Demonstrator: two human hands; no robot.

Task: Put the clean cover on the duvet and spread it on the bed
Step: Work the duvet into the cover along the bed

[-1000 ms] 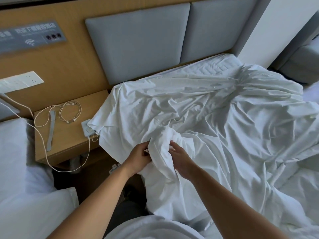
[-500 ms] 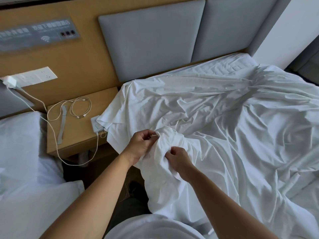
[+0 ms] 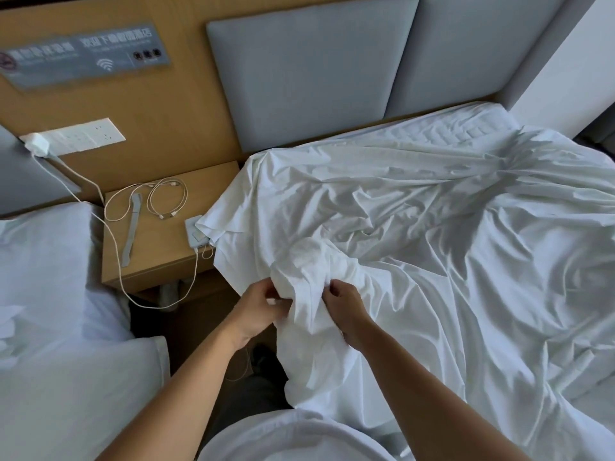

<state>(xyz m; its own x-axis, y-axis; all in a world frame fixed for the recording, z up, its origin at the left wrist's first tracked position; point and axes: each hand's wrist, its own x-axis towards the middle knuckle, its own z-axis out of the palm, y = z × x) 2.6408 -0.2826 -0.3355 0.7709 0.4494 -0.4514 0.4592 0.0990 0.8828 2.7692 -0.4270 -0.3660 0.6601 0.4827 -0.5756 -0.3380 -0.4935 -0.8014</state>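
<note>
A crumpled white duvet cover (image 3: 432,234) lies spread over the bed (image 3: 462,128), reaching from the headboard down past my body. At the bed's left edge a bunched-up corner of the white fabric (image 3: 309,261) rises between my hands. My left hand (image 3: 259,307) pinches the fabric on its left side, fingers curled into the cloth. My right hand (image 3: 342,307) grips the same bunch from the right, fingers tucked under a fold. Whether the duvet itself is inside the bunch cannot be told.
A wooden nightstand (image 3: 156,241) stands left of the bed with coiled white cables (image 3: 166,201), a grey strap (image 3: 131,227) and a white charger (image 3: 196,234) half under the cover. A second white bed (image 3: 50,311) fills the left. Grey headboard panels (image 3: 306,78) lie behind.
Both hands stayed on the bunched corner and shifted their hold slightly lower on it. The camera view has swung left, showing more of the nightstand and the wall socket.
</note>
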